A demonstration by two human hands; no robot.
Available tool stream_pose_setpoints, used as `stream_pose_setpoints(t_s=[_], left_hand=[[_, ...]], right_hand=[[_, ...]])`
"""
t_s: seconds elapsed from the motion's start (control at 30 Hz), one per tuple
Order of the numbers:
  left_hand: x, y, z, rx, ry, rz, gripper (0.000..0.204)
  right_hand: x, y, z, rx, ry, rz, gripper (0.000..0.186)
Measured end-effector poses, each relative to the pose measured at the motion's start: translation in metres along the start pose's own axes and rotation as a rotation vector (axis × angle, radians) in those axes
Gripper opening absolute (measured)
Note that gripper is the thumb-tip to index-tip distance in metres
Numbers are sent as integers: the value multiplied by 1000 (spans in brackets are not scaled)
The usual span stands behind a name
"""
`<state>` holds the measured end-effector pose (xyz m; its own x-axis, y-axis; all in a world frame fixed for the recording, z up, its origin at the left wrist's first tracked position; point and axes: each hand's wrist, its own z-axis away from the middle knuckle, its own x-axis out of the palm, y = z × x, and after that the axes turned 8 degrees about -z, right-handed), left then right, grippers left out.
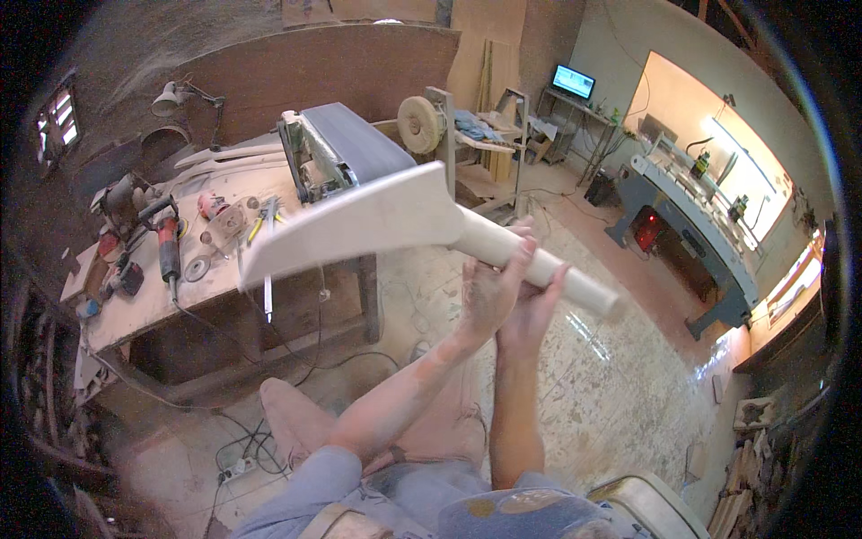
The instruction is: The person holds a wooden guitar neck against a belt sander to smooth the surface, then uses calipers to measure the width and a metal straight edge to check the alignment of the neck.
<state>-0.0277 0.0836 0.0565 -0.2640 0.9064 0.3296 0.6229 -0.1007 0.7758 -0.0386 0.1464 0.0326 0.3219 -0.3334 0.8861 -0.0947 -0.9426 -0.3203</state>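
I hold a pale wooden piece up in front of me. It has a broad, tapering flat part pointing left and a round shaft running down to the right. My left hand is closed around the shaft near the flat part. Close beside it, my right hand grips the same shaft further toward its round end. The shaft hides parts of the fingers on both hands. Past the flat part stands a belt sander with a wide grey belt, at the workbench's right end; the piece looks apart from it, though it overlaps it in view.
On the dusty workbench lie an angle grinder, pliers, a loose disc and curved wooden parts. Cables trail over the floor. A round sanding wheel stands behind; a grey machine is at right.
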Motion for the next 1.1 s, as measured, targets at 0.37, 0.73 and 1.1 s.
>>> stream_pose_setpoints(t_s=[0.37, 0.73, 1.1], left_hand=[[-72, 15, -56, -309, -515, -130, 30], [-140, -21, -53, -439, -607, -90, 44], [-186, -99, -38, -10, -52, -752, 35]], right_hand=[[24, -70, -7, 17, -215, 900, 59], [144, 21, -141, 232, -621, 939, 52], [146, 89, -161, 166, -474, 1089, 51]])
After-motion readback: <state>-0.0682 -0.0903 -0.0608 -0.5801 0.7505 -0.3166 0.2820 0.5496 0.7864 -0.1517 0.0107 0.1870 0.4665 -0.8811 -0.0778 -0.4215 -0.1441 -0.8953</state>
